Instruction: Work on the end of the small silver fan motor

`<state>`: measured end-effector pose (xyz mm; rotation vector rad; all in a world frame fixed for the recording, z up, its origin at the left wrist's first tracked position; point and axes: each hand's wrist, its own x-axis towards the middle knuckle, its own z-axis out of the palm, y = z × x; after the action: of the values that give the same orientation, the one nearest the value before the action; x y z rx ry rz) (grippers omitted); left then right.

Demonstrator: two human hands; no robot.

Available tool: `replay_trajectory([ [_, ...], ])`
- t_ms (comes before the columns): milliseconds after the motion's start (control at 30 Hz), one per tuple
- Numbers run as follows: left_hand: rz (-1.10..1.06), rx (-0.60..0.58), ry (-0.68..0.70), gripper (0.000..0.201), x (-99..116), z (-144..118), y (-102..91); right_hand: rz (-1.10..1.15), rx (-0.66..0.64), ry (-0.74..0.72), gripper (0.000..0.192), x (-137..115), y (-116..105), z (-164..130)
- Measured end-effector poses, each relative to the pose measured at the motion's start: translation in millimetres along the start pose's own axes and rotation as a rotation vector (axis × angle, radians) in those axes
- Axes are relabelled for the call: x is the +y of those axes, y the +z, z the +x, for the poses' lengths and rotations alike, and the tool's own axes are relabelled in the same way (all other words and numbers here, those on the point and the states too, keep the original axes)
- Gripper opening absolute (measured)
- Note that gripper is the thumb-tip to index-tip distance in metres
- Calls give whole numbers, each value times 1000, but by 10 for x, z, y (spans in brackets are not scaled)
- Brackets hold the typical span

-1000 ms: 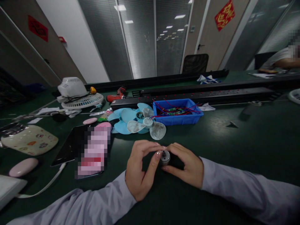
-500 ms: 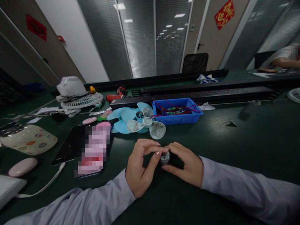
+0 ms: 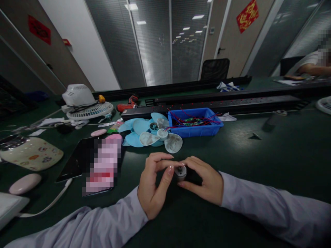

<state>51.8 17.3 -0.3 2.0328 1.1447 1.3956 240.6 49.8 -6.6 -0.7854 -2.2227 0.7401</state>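
Both of your hands close around one small grey metal cylinder, apparently a little motor (image 3: 180, 172), and keep it just above the dark green table mat (image 3: 258, 162). Your left hand (image 3: 152, 187) pinches its near end between thumb and forefinger, the other fingers curled loosely, while your right hand (image 3: 204, 181) cups the body from the far side with the fingers wrapped about it, so most of the cylinder is hidden and only its round end face shows. Take the blue plastic bin of red wires and small circuit boards (image 3: 195, 122) as your landmark: the cylinder sits in front of that bin, nearer to you and slightly to its left. Touching the bin's left side lies a heap of pale blue and translucent fan blades (image 3: 152, 132). Farther left of the bin stands a white fan housing with its round grille (image 3: 82, 103), and behind that side of the bin a red power screwdriver (image 3: 129, 102) rests on the mat.
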Motion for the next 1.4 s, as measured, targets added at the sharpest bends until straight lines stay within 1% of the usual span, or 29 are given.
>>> replay_trajectory([
  [100, -53, 63, -28, 18, 5, -1, 15, 7, -13, 19, 30, -8, -6, 2],
  [167, -119, 75, -42, 21, 17, -3, 24, 3, -16, 26, 29, -8, -8, 4],
  [233, -125, 52, -24, 24, 30, -6, 22, -6, -15, 21, 27, -3, -9, 5],
  [367, 24, -20, 49, 29, 39, -10, -7, -22, -5, -2, 22, 13, -6, 4],
  [533, 48, -74, 14, 30, 35, -2, -17, -48, -14, 9, 22, 16, -1, 5],
  [667, 99, -76, 9, 29, 30, 24, 11, -67, -9, 3, 16, 5, 2, 8],
  [767, 35, -31, -22, 31, 31, 48, 44, -42, 4, -2, 16, 8, 8, 6],
  [933, -49, 78, -118, 15, 62, 73, 93, 12, -3, -10, 29, 30, 17, 0],
  [1067, -105, 116, -132, 27, 92, 92, 109, 10, 1, 6, 28, 26, 14, -3],
  [1100, -104, 129, -127, 27, 103, 102, 102, 7, 3, 11, 27, 22, 12, -4],
  [1200, -77, 214, -86, 22, 126, 128, 29, 4, -3, 28, 28, 7, 2, -5],
  [1233, -67, 246, -77, 23, 123, 125, -15, 5, -9, 36, 30, 1, -2, -4],
  [1300, -59, 275, -79, 31, 89, 86, -128, 8, -20, 53, 32, -12, -11, -3],
  [1333, -43, 250, -111, 35, 59, 48, -192, 9, -23, 62, 32, -18, -14, -2],
  [1400, 10, 178, -176, 32, -18, -53, -322, 15, -28, 77, 32, -26, -18, 0],
])
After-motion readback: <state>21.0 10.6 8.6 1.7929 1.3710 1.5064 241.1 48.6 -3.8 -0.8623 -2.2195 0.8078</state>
